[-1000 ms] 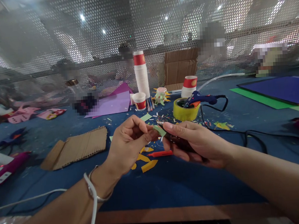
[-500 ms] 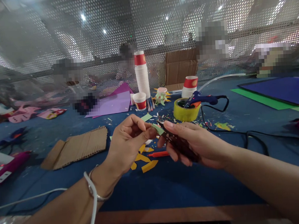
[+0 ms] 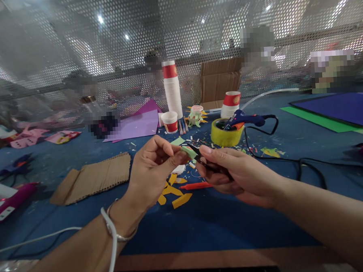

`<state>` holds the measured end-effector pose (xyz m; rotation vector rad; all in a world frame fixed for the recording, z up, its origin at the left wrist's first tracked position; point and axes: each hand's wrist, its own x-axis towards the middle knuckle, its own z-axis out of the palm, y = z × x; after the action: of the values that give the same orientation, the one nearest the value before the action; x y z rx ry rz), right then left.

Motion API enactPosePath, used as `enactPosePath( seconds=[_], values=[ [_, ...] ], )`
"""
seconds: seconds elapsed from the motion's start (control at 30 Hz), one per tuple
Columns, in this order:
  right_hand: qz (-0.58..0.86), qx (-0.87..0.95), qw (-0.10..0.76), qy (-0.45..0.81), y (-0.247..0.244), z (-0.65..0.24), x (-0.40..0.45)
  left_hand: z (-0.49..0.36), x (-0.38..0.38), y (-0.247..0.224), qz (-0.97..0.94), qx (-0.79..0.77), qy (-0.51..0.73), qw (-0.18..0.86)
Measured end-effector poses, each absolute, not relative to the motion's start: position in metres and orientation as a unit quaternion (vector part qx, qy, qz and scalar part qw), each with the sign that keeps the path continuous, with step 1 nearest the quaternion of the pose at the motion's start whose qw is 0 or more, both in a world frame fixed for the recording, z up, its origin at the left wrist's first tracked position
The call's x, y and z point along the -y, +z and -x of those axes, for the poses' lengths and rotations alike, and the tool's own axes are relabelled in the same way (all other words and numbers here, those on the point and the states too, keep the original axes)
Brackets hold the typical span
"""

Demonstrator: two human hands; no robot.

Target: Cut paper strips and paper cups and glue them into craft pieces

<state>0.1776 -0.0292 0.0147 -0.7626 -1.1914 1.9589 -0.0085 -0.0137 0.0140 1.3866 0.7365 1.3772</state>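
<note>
Between thumb and fingers, my left hand [image 3: 154, 170] pinches a small light green paper piece [image 3: 189, 152]. My right hand [image 3: 235, 169] is wrapped round dark scissors [image 3: 197, 154], whose blades meet the right side of that paper. The scissor handles are mostly hidden by my fingers. Just below the hands lie yellow-orange paper pieces [image 3: 181, 200] and a red pen [image 3: 196, 186]. Another light green piece [image 3: 178, 141] lies on the table behind my left fingers.
A tall cup stack [image 3: 173, 91], a single cup [image 3: 170, 122], and yellow tape [image 3: 227, 133] with a blue glue gun [image 3: 246, 119] stand behind. Cardboard [image 3: 95, 179] lies left. A black cable [image 3: 274, 158] crosses the right side. Paper scraps surround the tape.
The scissor blades have closed further, and my right fingers have drawn in round the handles. The green paper has shifted slightly left and up and tilted.
</note>
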Motion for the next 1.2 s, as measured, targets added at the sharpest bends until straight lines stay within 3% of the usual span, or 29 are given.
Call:
enactPosePath(
  seconds=[1.2],
  values=[
    [0.301, 0.449, 0.359, 0.761, 0.0122, -0.1771, 0.0307, 0.0093, 0.0177, 0.0105, -0.586, -0.322, 0.561, 0.488]
  ],
)
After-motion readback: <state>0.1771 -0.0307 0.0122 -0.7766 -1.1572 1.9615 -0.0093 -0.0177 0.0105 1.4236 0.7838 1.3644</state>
